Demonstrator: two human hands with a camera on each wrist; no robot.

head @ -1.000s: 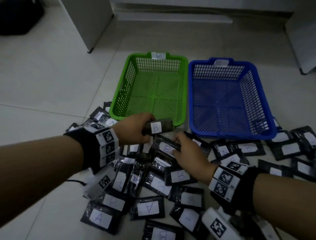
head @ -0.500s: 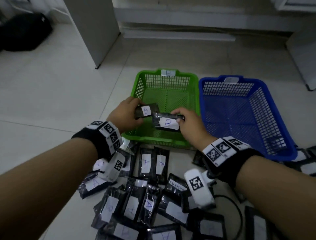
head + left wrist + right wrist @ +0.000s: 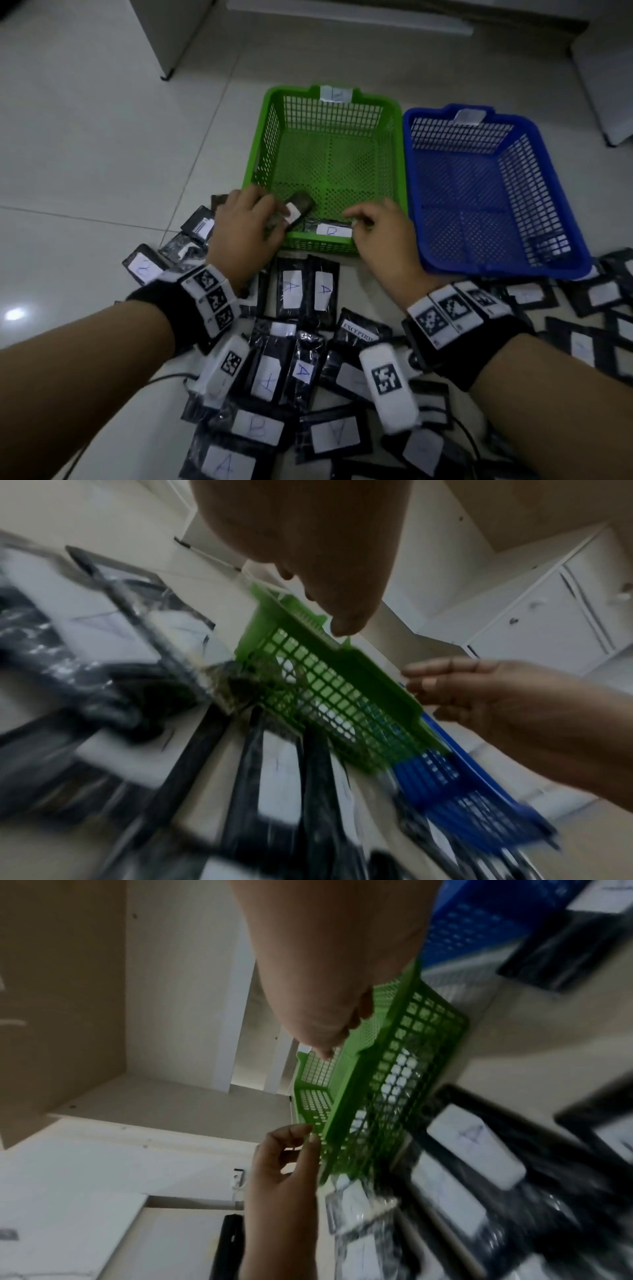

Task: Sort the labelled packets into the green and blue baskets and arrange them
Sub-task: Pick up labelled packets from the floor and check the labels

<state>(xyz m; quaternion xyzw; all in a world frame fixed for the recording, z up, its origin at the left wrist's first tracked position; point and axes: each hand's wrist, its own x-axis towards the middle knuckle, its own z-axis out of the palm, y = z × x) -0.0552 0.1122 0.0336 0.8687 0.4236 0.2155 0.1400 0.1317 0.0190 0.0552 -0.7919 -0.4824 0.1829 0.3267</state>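
Both B packets (image 3: 330, 229) now sit in my green basket (image 3: 329, 102); left hand (image 3: 246, 226) pinches one, right hand (image 3: 383, 229) loose; dozens remain below my wrists.

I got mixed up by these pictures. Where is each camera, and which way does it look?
Head: worn on the head, looking down at both hands, the green basket and blue basket.
Left wrist: under the left hand, facing both baskets; the right hand shows too.
Right wrist: under the right hand, facing the green basket.
All share the green basket.

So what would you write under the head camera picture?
Two hands put B packets into the green basket.
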